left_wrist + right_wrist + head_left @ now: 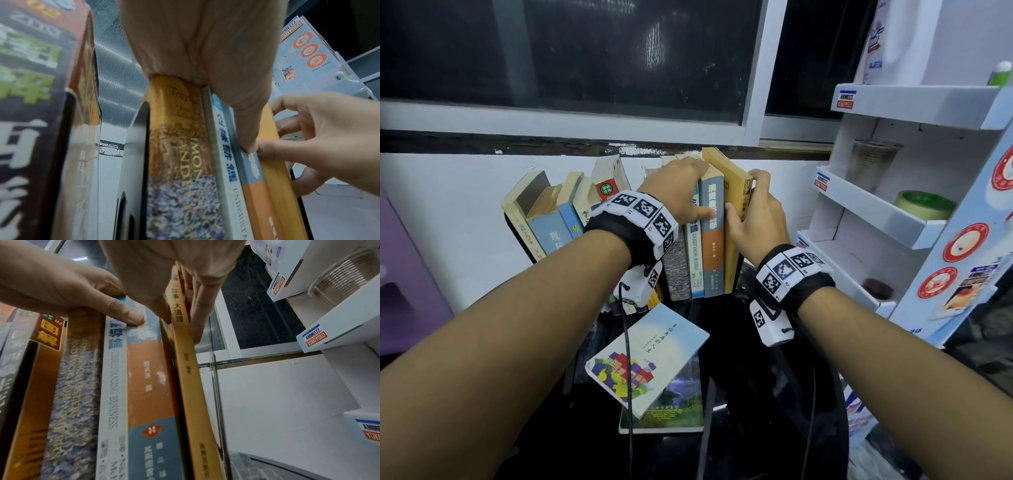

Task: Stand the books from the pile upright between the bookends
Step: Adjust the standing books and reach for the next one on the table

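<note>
A row of upright books stands on the dark table against the wall. My left hand lies over their tops, fingers curled behind and thumb pressing the spine of the blue and orange book. At the row's right end my right hand pinches the thin yellow book, thumb on its left side and fingers on its right cover. A black bookend stands left of the row. Another thin one stands just right of the yellow book. Two books lie piled in front, a block-pattern cover over a landscape cover.
Several more books lean to the left beyond the black bookend. A white cardboard shelf unit stands close on the right, holding a tape roll and a plastic cup. A purple object sits at far left.
</note>
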The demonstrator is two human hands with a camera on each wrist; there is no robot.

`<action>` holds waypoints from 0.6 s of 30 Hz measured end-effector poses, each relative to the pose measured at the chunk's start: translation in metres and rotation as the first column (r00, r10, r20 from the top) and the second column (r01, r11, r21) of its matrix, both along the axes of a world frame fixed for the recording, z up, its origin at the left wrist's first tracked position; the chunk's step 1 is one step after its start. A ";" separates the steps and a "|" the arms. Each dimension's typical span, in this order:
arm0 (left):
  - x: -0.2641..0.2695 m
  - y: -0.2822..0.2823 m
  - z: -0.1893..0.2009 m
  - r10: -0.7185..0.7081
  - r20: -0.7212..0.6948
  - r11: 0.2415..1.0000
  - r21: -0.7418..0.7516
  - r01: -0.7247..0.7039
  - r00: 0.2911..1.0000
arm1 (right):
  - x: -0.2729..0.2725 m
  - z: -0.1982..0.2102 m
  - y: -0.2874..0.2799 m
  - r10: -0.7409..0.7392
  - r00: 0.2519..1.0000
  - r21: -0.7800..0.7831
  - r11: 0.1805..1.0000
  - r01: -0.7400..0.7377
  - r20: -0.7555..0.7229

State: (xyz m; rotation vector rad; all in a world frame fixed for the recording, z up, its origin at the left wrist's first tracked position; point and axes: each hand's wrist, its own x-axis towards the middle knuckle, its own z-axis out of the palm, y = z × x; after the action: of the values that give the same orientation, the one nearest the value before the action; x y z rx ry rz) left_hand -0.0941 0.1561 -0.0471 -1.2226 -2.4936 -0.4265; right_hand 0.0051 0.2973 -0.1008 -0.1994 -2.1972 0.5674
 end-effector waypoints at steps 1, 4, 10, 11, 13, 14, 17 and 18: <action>0.000 0.000 0.000 0.002 0.000 1.000 -0.005 -0.002 1.000 | 0.001 0.000 0.002 0.030 1.000 -0.004 1.000 -0.030 -0.002; 0.000 0.000 0.001 0.003 0.002 1.000 -0.010 -0.003 1.000 | 0.006 0.000 0.008 0.117 0.992 0.014 0.993 -0.118 0.036; 0.002 -0.001 0.002 0.011 0.008 1.000 -0.012 -0.011 1.000 | 0.014 0.002 0.014 0.238 0.958 0.026 0.969 -0.245 0.159; 0.002 -0.001 0.002 0.011 0.013 1.000 -0.010 -0.010 1.000 | 0.014 0.002 0.014 0.239 0.957 0.018 0.969 -0.245 0.167; 0.002 -0.001 0.002 0.010 0.025 1.000 -0.002 -0.010 1.000 | 0.013 0.003 0.013 0.237 0.955 0.006 0.970 -0.242 0.178; 0.002 -0.001 0.003 0.010 0.029 1.000 0.001 -0.010 1.000 | 0.013 0.004 0.012 0.236 0.955 0.004 0.971 -0.241 0.181; 0.003 -0.001 0.003 0.011 0.037 1.000 0.009 -0.012 0.999 | 0.008 0.005 0.011 0.237 0.954 -0.007 0.971 -0.240 0.183; 0.003 -0.001 0.003 0.011 0.040 1.000 0.011 -0.011 0.999 | 0.006 0.005 0.011 0.237 0.953 -0.010 0.971 -0.239 0.186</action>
State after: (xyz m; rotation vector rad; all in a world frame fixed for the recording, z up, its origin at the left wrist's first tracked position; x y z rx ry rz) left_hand -0.0913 0.1551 -0.0441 -1.2069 -2.5265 -0.4662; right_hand 0.0116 0.3080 -0.0960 0.0224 -2.4253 0.6917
